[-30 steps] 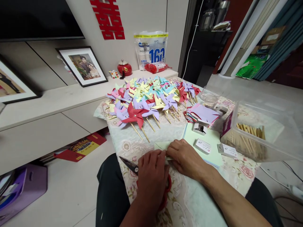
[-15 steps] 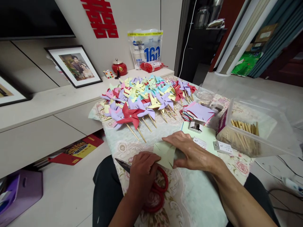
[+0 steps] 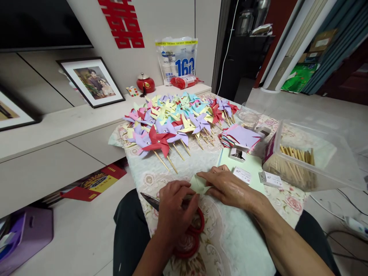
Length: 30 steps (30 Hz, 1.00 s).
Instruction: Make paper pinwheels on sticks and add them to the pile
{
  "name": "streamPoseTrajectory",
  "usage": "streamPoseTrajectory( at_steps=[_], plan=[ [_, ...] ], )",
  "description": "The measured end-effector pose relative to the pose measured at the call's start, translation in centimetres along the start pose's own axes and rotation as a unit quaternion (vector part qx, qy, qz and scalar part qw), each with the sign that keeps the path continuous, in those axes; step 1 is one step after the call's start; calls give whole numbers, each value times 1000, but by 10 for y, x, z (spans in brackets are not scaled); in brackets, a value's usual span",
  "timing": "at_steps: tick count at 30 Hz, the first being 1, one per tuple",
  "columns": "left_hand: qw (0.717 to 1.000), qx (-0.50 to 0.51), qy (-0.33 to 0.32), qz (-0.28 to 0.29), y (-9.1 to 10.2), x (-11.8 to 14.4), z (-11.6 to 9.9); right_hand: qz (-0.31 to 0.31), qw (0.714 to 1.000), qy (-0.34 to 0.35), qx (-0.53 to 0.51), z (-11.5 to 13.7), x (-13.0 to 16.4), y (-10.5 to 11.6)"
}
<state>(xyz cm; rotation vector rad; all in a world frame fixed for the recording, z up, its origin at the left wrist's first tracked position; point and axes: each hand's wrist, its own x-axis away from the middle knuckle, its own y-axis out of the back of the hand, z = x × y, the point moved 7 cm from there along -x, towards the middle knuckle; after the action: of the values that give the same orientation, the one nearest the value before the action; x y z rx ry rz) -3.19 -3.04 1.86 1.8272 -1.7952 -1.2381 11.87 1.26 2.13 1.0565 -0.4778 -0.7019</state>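
**Green paper pressed flat on the tablecloth**

A pale green folded paper square (image 3: 199, 183) is pinned under the flattened right hand (image 3: 227, 186) and pinched by the left hand (image 3: 174, 209). One pair of red-handled scissors (image 3: 184, 224) lies beneath; two small white boxes (image 3: 242, 175) sit nearby.

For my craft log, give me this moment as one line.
left hand: on pale green paper, above red scissors | right hand: pressing paper | pinwheels beyond | sticks box right

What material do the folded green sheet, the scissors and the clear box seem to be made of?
Sheet: matte pale green paper, creased sharply. Scissors: dark metal blade with glossy red handles, probably plastic. Box: clear plastic, likely; the sticks inside show through its wall.
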Motion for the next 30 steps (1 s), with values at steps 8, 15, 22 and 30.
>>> streamPoseTrajectory(
  at_steps=[8, 15, 22, 30],
  plan=[
    [990, -128, 61, 2, -9, -4, 10, -44, 997, -52, 39, -1, -4, -2],
    [981, -175, 79, 9, -12, -5, 11, -50, 995, -56, 69, 0, -5, -4],
    [983, -151, 101, -11, -13, -3, 15, -70, 994, -47, 71, 4, -6, -2],
    [989, -148, -12, -2, -20, 2, 0, -55, 993, -46, 94, 6, -7, -5]
  ],
)
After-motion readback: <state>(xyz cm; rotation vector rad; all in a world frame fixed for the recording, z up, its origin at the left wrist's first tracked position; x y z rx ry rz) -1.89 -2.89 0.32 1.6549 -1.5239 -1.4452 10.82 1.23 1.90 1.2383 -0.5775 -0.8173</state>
